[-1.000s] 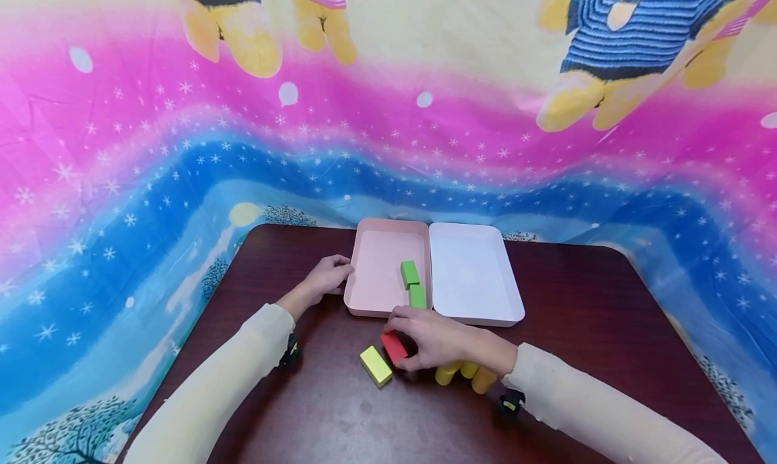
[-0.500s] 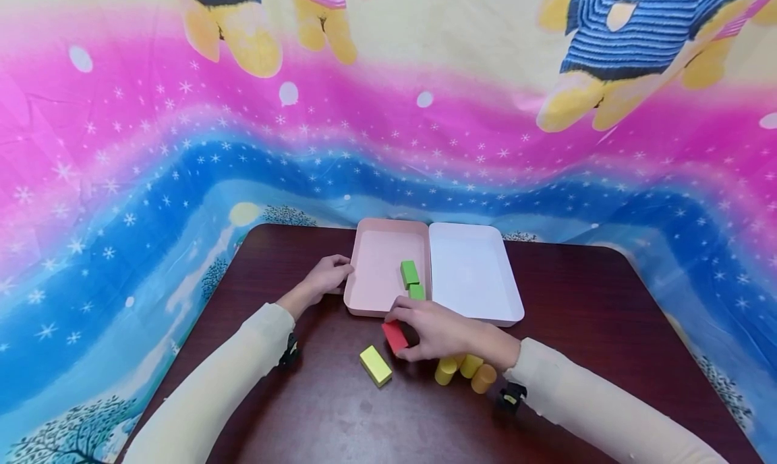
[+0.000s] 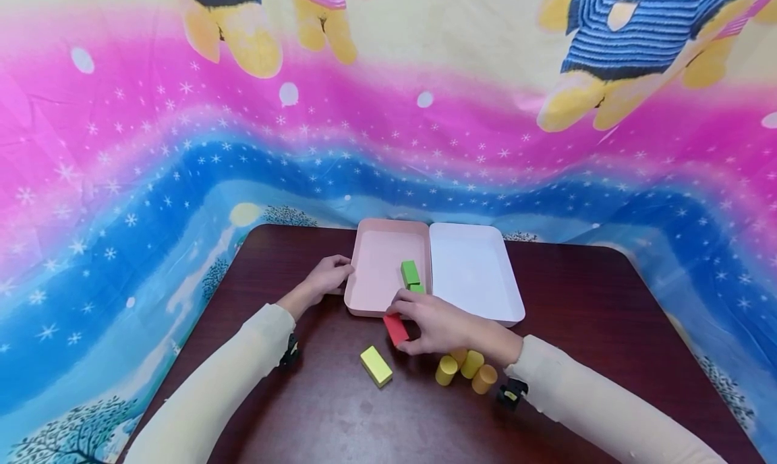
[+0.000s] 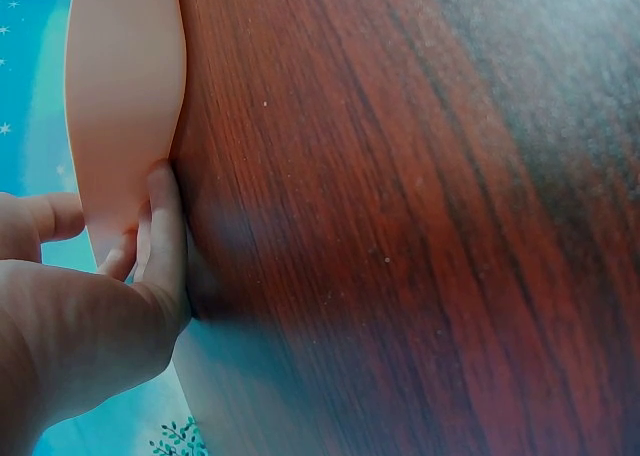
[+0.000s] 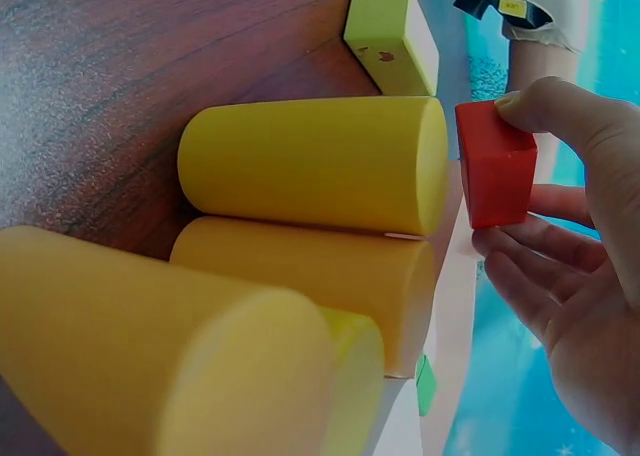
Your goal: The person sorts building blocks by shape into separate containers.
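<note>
My left hand [image 3: 330, 274] is at the left side of a pink tray [image 3: 379, 312]. In the left wrist view some fingers [image 4: 165, 226] lie along the tray's outer wall, while another reaches over its rim. My right hand [image 3: 434, 322] pinches a red rectangular block [image 3: 396, 330] between thumb and fingertips, just in front of the tray's near edge. The right wrist view shows the thumb on one end of the red block [image 5: 495, 166] and fingers at the other. Two green blocks [image 3: 409, 272] lie inside the tray; the nearer is partly hidden by my right hand.
A white tray [image 3: 473, 272] adjoins the pink one on its right. A yellow rectangular block [image 3: 376, 366] lies on the dark wooden table [image 3: 328, 410]. Several yellow and orange cylinders [image 3: 446, 370] stand close together below my right wrist. A printed cloth [image 3: 388, 133] hangs behind the table.
My right hand has lifted the red block and moved it slightly away from me, towards the pink tray, uncovering more of the cylinders. The left hand stays still.
</note>
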A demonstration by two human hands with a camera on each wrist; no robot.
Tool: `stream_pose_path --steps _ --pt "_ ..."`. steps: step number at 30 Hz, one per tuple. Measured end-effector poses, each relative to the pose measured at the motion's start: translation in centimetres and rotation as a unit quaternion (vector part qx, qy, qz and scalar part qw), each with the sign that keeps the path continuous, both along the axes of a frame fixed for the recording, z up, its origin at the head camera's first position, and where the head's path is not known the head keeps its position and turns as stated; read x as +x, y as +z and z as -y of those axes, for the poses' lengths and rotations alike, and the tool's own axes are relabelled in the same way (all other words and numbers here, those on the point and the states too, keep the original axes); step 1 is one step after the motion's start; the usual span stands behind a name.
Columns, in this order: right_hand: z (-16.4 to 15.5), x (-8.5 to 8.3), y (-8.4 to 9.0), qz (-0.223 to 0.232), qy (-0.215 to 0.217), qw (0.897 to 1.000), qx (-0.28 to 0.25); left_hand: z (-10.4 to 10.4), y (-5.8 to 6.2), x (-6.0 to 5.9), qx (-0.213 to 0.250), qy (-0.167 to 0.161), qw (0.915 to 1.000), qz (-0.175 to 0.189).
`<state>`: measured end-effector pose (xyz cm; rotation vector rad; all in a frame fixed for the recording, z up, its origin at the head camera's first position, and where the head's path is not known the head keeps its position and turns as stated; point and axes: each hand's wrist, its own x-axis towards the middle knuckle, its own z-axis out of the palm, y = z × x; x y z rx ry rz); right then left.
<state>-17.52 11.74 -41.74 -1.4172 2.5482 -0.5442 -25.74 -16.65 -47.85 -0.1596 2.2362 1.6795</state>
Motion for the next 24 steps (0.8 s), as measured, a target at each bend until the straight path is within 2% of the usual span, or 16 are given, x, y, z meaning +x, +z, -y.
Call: stream_pose_path --steps 12,24 --pt "-0.13 -0.45 0.37 0.008 -0.024 1.000 -0.011 -0.09 0.17 0.10 -0.002 0.001 1.0000 0.005" --pt "-0.37 -0.92 0.42 0.007 -0.028 0.999 -0.025 0.03 0.04 0.00 0.004 -0.001 1.0000 0.002"
